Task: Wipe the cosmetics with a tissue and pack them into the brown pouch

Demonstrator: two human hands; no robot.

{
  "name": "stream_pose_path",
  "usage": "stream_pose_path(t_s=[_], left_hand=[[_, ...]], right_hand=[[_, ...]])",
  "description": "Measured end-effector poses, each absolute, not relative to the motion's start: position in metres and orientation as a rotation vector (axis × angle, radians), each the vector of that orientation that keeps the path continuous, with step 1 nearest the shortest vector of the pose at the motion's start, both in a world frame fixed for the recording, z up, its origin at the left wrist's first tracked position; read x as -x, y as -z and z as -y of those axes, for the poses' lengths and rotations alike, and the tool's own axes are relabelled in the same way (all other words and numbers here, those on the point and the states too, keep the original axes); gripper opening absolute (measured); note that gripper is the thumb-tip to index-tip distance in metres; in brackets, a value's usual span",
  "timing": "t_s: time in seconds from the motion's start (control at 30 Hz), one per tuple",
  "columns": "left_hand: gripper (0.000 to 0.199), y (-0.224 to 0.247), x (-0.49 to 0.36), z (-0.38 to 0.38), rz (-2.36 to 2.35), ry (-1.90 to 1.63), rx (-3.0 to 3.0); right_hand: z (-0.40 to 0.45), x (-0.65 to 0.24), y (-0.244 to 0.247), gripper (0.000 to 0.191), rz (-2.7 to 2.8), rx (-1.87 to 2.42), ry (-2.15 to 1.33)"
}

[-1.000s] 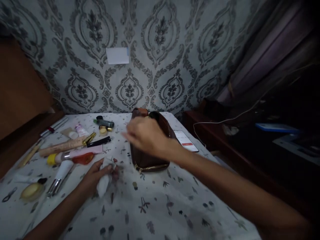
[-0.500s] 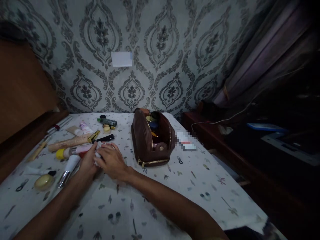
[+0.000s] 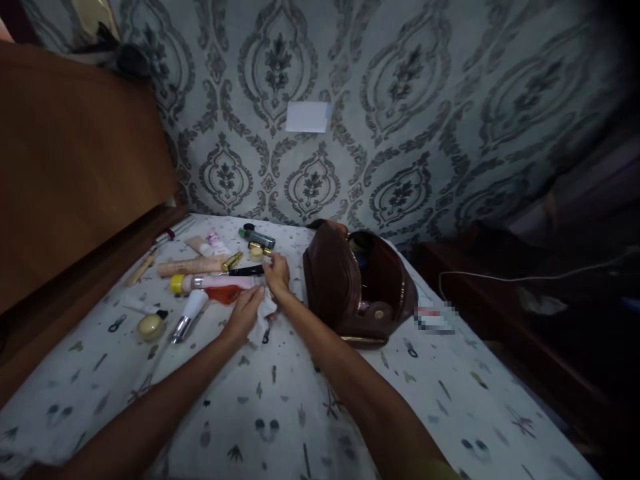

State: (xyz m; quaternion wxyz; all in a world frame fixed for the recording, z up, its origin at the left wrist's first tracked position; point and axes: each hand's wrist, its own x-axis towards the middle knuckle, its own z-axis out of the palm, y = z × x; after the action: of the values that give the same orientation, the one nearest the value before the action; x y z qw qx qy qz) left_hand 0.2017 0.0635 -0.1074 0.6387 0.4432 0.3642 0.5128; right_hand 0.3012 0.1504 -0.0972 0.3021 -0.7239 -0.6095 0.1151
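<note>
My left hand is closed on a crumpled white tissue, beside a pink tube and a red-orange item. Just above it, my right hand reaches to the end of a slim black item, its fingers bent; whether they grip it cannot be made out. To the right stands an open brown bag with its zip apart and dark contents inside. A white-handled brush and a round cream-coloured jar lie left of my left hand.
Several cosmetics lie at the back left, among them a green bottle, a gold tube and a long beige tube. A wooden panel borders the left side. A pale item lies right of the bag.
The view has swung left, so everything sits further right. My hands have moved apart; the right has left the tissue for the black item, while the left keeps the tissue.
</note>
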Motion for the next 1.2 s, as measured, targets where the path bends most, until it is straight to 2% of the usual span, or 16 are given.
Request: stream_pose_path(t_s=[0.23,0.7,0.8,1.03,1.2], left_hand=[[0.061,0.114,-0.199,-0.071,-0.820,-1.182,-1.015],[0.058,0.118,-0.195,-0.070,-0.760,-1.164,-1.175],[0.057,0.114,-0.191,-0.071,-0.773,-1.204,-1.188],[0.053,0.110,-0.177,-0.083,-0.913,-1.493,-1.089],[0.051,0.111,-0.174,-0.089,-1.045,-1.639,-1.084]], right_hand=[[-0.167,-0.282,0.097,0.044,1.699,1.890,-0.266],[-0.196,-0.285,0.124,0.027,1.525,1.607,-0.372],[-0.196,-0.289,0.129,0.033,1.427,1.465,-0.426],[-0.144,-0.298,0.135,0.051,1.170,1.147,-0.640],[-0.090,-0.300,0.133,0.037,1.208,1.118,-0.594]])
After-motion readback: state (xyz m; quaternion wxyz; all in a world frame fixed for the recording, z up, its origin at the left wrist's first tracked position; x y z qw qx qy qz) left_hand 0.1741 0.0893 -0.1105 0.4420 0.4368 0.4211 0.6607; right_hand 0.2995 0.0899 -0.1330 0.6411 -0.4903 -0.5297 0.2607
